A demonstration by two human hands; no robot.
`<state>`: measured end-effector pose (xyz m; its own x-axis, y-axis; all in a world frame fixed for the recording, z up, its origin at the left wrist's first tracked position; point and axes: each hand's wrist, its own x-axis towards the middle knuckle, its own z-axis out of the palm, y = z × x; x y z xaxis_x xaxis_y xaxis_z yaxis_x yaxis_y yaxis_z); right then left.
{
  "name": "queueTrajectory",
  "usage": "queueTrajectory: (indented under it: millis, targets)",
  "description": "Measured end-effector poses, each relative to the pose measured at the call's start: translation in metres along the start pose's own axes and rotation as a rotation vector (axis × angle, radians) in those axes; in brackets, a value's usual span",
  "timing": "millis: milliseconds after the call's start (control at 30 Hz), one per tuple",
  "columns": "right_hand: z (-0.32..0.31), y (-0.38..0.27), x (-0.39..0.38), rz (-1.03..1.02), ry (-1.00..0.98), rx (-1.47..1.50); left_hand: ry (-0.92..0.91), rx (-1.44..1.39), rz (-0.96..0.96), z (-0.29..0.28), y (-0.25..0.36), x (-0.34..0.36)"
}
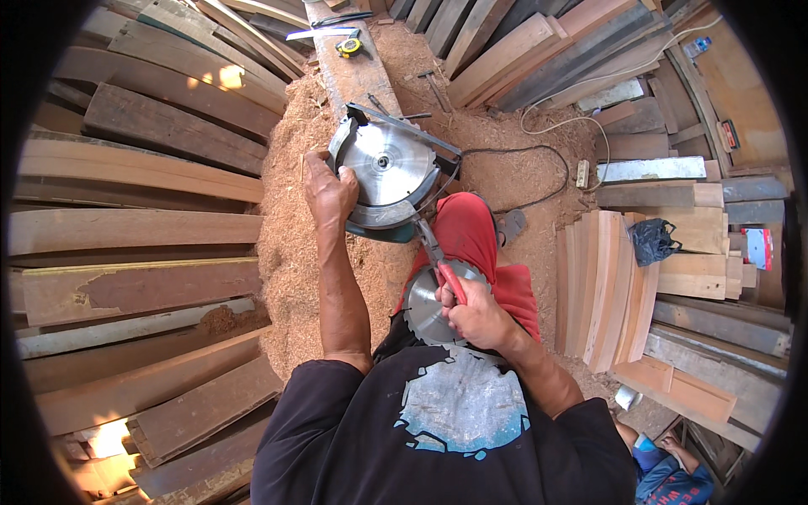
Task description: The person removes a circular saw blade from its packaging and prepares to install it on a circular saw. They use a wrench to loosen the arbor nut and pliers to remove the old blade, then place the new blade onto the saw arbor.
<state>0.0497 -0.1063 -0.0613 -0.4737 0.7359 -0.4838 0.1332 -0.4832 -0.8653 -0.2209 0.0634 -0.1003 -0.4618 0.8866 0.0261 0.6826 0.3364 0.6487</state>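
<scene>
A circular saw lies turned over in front of me, its round toothed blade facing up inside the guard. My left hand grips the saw's left edge, with the thumb near the blade's rim. In my right hand is a pair of red-handled pliers, shut in my fist. The metal jaws reach the near edge of the saw, but I cannot tell what they touch there. A second saw blade rests on my lap, partly covered by the right hand and pliers.
A yellow tape measure lies on a plank beyond the saw, with a hammer nearby on sawdust. A dark cord runs right toward a white socket block. Stacked boards and a black bag are right; another person sits lower right.
</scene>
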Motion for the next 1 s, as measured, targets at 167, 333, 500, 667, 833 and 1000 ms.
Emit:
queueTrajectory:
  millis: [167,333,500,667,833,1000]
  targets:
    - [0.001,-0.026,-0.013,-0.236,0.251,-0.738,-0.036,-0.007,-0.009,-0.003,-0.006,0.004]
    - [-0.065,-0.056,-0.040,-0.282,0.161,-0.561,-0.073,-0.100,0.045,-0.006,-0.017,0.007]
    - [-0.131,-0.041,0.015,-0.256,0.442,-0.699,-0.055,-0.158,0.214,0.001,-0.028,-0.001]
    - [-0.165,-0.008,0.137,-0.409,0.405,-0.816,-0.098,-0.214,0.208,-0.007,-0.014,-0.006]
    - [-0.174,0.032,0.250,-0.495,0.256,-0.958,-0.056,-0.207,0.262,-0.002,-0.016,-0.005]
    - [-0.152,0.037,0.297,-0.532,0.139,-1.094,-0.069,-0.202,0.203,-0.011,-0.017,-0.011]
